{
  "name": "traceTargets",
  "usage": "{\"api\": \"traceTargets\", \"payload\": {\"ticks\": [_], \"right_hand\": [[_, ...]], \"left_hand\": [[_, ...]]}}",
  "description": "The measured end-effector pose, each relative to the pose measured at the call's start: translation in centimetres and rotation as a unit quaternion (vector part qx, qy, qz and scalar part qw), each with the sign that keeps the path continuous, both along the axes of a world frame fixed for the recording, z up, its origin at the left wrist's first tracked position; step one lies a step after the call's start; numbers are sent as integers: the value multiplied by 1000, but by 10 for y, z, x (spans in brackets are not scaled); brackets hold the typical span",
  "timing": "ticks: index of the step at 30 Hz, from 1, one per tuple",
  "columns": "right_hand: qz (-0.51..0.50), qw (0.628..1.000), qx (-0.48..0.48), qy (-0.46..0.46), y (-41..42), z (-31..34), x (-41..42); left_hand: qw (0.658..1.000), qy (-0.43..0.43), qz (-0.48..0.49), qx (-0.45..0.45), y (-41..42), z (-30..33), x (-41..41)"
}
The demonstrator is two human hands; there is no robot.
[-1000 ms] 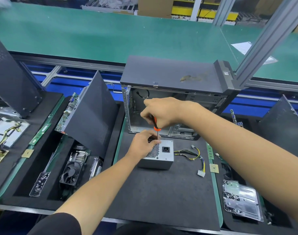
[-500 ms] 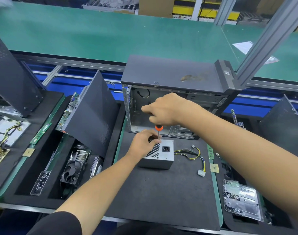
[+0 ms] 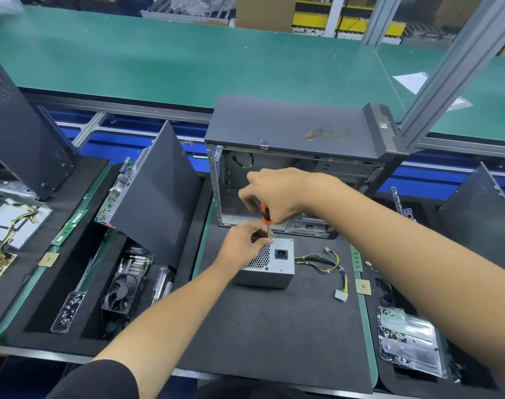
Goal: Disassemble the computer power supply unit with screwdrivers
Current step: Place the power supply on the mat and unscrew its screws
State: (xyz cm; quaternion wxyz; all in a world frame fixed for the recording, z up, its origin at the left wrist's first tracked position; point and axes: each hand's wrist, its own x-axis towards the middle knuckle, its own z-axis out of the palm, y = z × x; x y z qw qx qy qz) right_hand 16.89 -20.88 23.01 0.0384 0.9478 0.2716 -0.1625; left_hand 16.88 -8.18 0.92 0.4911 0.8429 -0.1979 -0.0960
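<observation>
While your right hand (image 3: 277, 194) has its fingers curled round the orange screwdriver (image 3: 265, 215), holding it upright with the tip down on the far top edge of the power supply unit (image 3: 270, 264), your left hand (image 3: 244, 244) pinches the shaft near that tip. That PSU sits on the black mat (image 3: 274, 326), just near of the open computer case (image 3: 288, 174), with its cable bundle (image 3: 330, 264) trailing off right.

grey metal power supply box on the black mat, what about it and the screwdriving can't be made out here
Head view only:
- Screwdriver tip and the screw: hidden behind the left hand fingers on the grey metal power supply box.
- Orange-handled screwdriver: most of its handle is covered by the right hand.
- Box's far and left sides: turned away or covered by the left hand.
- Marking by the black power socket: too small to read.
</observation>
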Motion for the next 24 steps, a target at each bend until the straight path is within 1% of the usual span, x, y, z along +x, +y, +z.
{"api": "traceTargets", "payload": {"ticks": [4,6,8,10,13,18,22,24], "right_hand": [[-46,993,-54,-96,1,0,-4],[-65,988,-67,-123,-1,-1,-6],[-64,990,-58,-112,-2,-2,-6],[-53,995,-32,-78,-4,-2,-5],[-32,997,-6,-67,-7,-2,-3],[-60,997,51,-22,-12,-6,1],[-59,997,52,16,-16,-2,1],[-62,998,30,6,-16,1,-1]], "left_hand": [[1000,-22,-11,-9,1,1,-1],[1000,-20,-12,-11,1,2,-2],[1000,-20,-13,-13,1,2,-2],[999,-16,-15,-24,1,2,-2],[999,-21,-15,-27,1,2,-2],[999,-15,-13,-34,1,1,-2],[999,-8,-9,-30,1,0,-1],[999,-10,-10,-33,1,0,-2]]}}
